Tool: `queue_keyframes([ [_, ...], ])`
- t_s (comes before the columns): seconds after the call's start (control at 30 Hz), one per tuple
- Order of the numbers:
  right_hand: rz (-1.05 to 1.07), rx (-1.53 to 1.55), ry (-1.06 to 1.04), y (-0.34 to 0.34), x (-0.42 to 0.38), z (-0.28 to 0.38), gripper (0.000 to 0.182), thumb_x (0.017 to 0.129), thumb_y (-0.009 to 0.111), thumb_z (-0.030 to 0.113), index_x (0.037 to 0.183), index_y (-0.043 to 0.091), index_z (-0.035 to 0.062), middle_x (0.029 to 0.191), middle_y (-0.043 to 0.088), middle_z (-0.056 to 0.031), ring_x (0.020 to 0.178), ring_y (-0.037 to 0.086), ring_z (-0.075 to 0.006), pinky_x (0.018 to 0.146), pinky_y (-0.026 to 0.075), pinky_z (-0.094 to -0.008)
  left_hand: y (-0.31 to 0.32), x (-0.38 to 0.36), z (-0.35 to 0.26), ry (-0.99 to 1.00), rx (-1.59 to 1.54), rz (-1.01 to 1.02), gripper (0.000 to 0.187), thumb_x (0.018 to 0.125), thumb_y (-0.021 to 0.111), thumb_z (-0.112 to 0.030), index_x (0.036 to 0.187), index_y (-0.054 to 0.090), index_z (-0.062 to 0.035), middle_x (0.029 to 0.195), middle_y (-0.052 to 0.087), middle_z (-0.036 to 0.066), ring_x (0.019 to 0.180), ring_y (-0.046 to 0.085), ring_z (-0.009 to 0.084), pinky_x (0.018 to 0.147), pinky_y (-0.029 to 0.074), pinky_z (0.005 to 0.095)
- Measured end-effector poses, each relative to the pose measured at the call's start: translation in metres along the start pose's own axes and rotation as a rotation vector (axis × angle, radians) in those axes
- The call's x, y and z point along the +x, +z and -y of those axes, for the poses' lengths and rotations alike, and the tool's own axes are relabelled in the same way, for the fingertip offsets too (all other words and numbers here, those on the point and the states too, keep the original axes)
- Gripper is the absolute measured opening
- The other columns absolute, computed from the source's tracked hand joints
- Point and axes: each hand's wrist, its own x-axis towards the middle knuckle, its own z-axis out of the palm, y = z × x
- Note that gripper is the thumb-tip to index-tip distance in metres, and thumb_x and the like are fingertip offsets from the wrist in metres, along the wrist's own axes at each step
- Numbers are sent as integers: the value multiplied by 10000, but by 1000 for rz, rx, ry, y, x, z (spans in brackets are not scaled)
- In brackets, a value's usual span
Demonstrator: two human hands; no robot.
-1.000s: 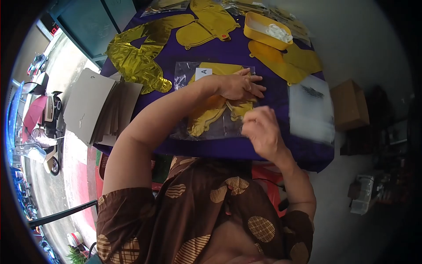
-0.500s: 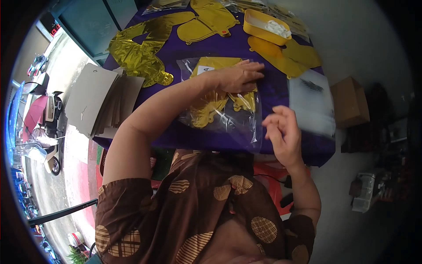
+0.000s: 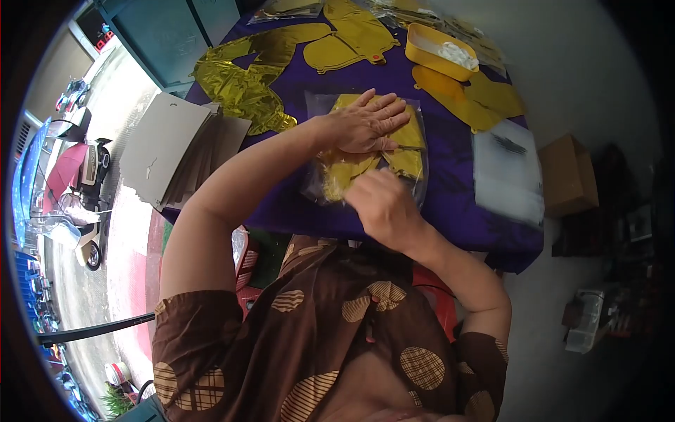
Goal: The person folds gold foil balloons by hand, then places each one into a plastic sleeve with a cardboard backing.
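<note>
In front of me on the purple cloth lies a clear plastic bag [image 3: 316,105] with a flat gold foil balloon [image 3: 408,163] inside. My left hand [image 3: 367,125] rests palm down on the bag, fingers spread. Over the bag's near edge my right hand [image 3: 385,209] is curled closed at the plastic; its fingertips are mostly hidden beneath the hand. The white label seen on the bag earlier is now covered.
A crinkled gold foil balloon [image 3: 242,91], flat gold balloons [image 3: 344,49] and a yellow tray [image 3: 437,58] with white items lie at the back. Grey cardboard sheets [image 3: 165,144] stand left; clear plastic bags [image 3: 508,176] lie right, beside a cardboard box [image 3: 568,176].
My right hand has moved left and in to the bag's near edge and curled closed. My left hand has spread flatter. The loose near end of the bag no longer stretches toward me.
</note>
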Motion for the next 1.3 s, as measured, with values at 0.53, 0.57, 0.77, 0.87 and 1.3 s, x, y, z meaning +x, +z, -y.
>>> queue_keyframes([
  [0.53,-112,207,138,-62,-40,36,86,739,703,4,789,634,16,678,582,-73,606,570,-263,573,448,-365,-49,-18,-15,-151,-283,-199,756,951,445,-594,1384,448,26,1466,361,286,1393,326,393,1165,230,485],
  [0.57,-163,194,145,-59,-34,37,83,753,686,-13,815,637,10,701,585,-85,632,575,-275,592,461,-384,-67,-27,-26,-216,-365,-187,751,938,485,-585,1346,479,45,1430,400,294,1359,370,404,1148,263,477],
  [0.77,-42,275,385,-66,-18,44,217,833,670,43,1026,585,-7,751,616,-133,716,635,-335,633,510,-414,-110,-108,-86,-291,-253,-78,857,794,622,-680,1182,540,80,1235,527,277,1253,470,426,1070,354,485],
  [0.87,220,350,496,-66,-22,42,268,882,658,122,1092,549,-5,746,646,-173,712,665,-369,616,521,-436,-99,-137,-117,-276,-177,-88,806,737,745,-582,1201,516,36,1290,507,258,1310,407,451,1116,290,539],
  [1.3,-13,-31,-7,-70,-9,83,202,749,709,103,651,537,62,603,458,-51,523,508,-259,471,426,-390,-66,-158,-147,-453,-365,-706,120,786,681,-2,904,658,8,1062,627,208,990,622,369,807,515,406],
])
